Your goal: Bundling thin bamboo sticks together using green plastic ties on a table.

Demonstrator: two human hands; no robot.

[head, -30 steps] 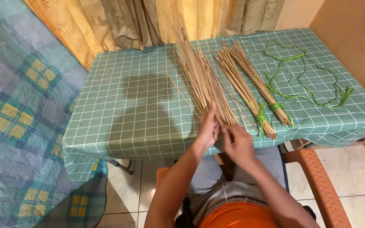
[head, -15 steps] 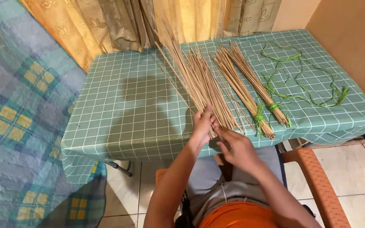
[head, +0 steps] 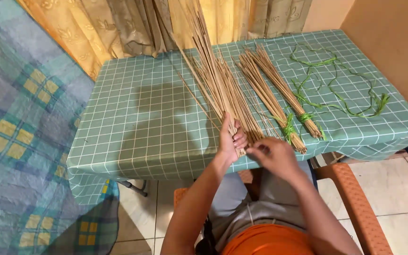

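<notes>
My left hand point(head: 231, 140) grips the near ends of a bunch of thin tan sticks point(head: 208, 56), which tilts up off the table toward the curtain. My right hand point(head: 270, 153) is beside it at the table's near edge, fingers pinched at the ends of the loose sticks point(head: 242, 106) lying flat on the green checked tablecloth point(head: 142, 113). I cannot tell whether it holds a stick. To the right lie two stick bundles point(head: 279, 94), each tied with a green strip near its thick end.
Loose green strips point(head: 341, 82) curl over the table's right part. Yellow curtains point(head: 133, 23) hang behind the table. A blue and yellow checked blanket point(head: 20, 123) is on the left. I sit on an orange plastic chair point(head: 355, 198) over a tiled floor.
My left hand has closed around the bunch and raised its far ends higher off the table. My right hand has shifted slightly right along the table edge.
</notes>
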